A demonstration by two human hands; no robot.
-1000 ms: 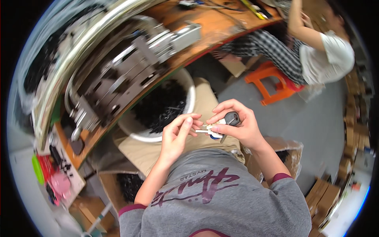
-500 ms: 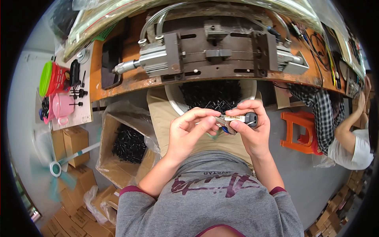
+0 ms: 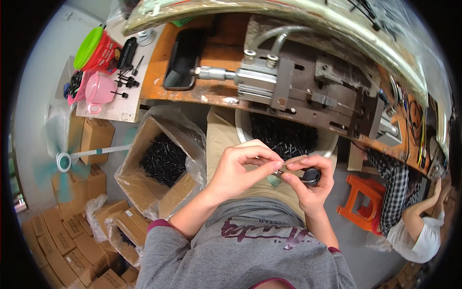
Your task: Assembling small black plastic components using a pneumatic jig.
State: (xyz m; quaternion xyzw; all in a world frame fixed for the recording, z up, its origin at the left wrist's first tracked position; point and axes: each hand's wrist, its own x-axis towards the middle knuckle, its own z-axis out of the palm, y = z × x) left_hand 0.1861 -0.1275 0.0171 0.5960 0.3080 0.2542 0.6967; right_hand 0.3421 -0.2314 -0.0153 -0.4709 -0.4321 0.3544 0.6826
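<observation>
My right hand (image 3: pixel 313 192) holds a key by its black rounded head (image 3: pixel 312 177), gripped between thumb and fingers. My left hand (image 3: pixel 243 168) is closed in a pinch, its thumb and fingertips meeting the right fingertips at the key's metal end. What the left fingertips grip is too small to make out. Just beneath the fingers shows a small pale green thing (image 3: pixel 274 180), partly hidden. Both hands are above my lap, in front of a white tub (image 3: pixel 244 126) full of thin black parts (image 3: pixel 284 135).
Ahead, a metal clamping fixture (image 3: pixel 262 82) and a black phone (image 3: pixel 183 60) rest on the wooden bench. To the left are an open carton (image 3: pixel 127 178) of black parts, a turning fan (image 3: pixel 63 162) and a pink cup (image 3: pixel 99 89). A person (image 3: pixel 418 231) sits at right near an orange stool (image 3: pixel 358 197).
The view has swung, so the bench and fixture now appear tilted and farther right. My fingertips have come together over the key's metal blade, which was in plainer sight before.
</observation>
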